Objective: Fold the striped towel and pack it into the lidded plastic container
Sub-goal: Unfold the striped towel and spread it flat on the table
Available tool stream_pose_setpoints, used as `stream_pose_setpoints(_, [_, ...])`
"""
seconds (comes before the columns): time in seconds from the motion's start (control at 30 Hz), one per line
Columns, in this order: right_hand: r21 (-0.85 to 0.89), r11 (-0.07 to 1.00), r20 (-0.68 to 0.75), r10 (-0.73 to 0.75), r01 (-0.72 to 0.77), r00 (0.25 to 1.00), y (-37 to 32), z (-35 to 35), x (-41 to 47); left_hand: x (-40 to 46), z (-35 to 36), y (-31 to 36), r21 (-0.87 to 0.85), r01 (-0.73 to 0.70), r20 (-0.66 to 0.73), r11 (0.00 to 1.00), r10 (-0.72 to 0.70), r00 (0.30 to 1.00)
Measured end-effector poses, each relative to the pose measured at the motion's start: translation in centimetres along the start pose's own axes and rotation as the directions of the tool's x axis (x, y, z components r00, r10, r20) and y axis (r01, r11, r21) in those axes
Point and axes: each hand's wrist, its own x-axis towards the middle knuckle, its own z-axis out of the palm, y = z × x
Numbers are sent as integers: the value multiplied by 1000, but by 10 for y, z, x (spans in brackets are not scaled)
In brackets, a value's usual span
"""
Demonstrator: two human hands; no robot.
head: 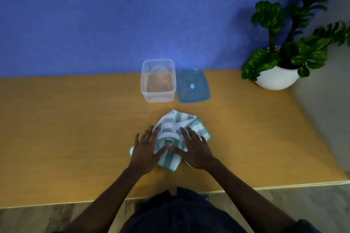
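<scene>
Striped towel (177,134), teal and white, bunched and rumpled on the wooden tabletop (75,128), near the front edge. Left hand (144,152) flat on its left side, fingers (145,134) spread wide and pressing down, gripping nothing. Right hand (196,149) flat on the right side, likewise splayed open, palm on the cloth, thumb tips of both almost meeting over the middle fold. Beyond the towel, well apart from it: clear plastic container (158,81), open and empty, with blue lid (192,86) lying flat just beside it on the right. Potted plant (280,58) at the far right corner.
</scene>
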Motion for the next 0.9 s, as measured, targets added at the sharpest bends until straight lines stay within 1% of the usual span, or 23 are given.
stream_pose_setpoints(0.03, [-10,1000,-24,-2,1,1000,-1,1,-1,-2,2,-1,-7,7,-4,1000,-7,1000])
stream_pose_setpoints(0.1, [-76,997,-73,1,-6,997,-1,6,-1,-4,6,-3,7,9,-59,1000,-8,998])
stream_pose_setpoints(0.17, [-64,998,-126,10,-19,992,0,9,-2,-7,8,-2,-13,18,-94,1000,-19,995])
stream_pose_setpoints(0.2, [-49,999,-175,-2,-6,985,-2,9,-2,-9,7,-1,-15,14,-114,1000,-16,993])
stream_pose_setpoints(0.27, [34,999,-263,11,-2,965,-7,3,-3,-11,2,2,3,-4,-183,1000,5,983])
stream_pose_setpoints(0.3, [97,995,-277,46,-20,960,-9,-1,-4,-11,-1,3,13,2,-213,1000,0,977])
stream_pose_setpoints(0.4, [255,967,-362,124,-30,924,-12,-15,-3,-9,-18,10,-48,114,-215,992,-122,969])
stream_pose_setpoints(0.47, [277,961,-421,134,-13,897,-11,-25,-1,-6,-26,12,-104,192,-213,976,-210,954])
stream_pose_setpoints(0.5, [261,965,-447,118,4,887,-11,-30,0,-4,-30,12,-109,209,-218,972,-229,949])
stream_pose_setpoints(0.57, [193,979,-506,35,73,862,-9,-40,0,0,-36,10,-101,220,-232,970,-238,943])
stream_pose_setpoints(0.6, [133,985,-535,-22,110,845,-8,-45,0,3,-40,8,-90,224,-241,970,-239,941])
stream_pose_setpoints(0.67, [16,990,-578,-104,139,809,-5,-55,-1,8,-47,4,-70,228,-273,971,-238,932])
stream_pose_setpoints(0.77, [-125,986,-614,-166,113,771,4,-67,0,12,-59,-6,-68,201,-342,977,-212,916])
stream_pose_setpoints(0.9, [-279,956,-631,-253,89,733,19,-73,3,16,-83,-10,-167,156,-457,973,-217,862])
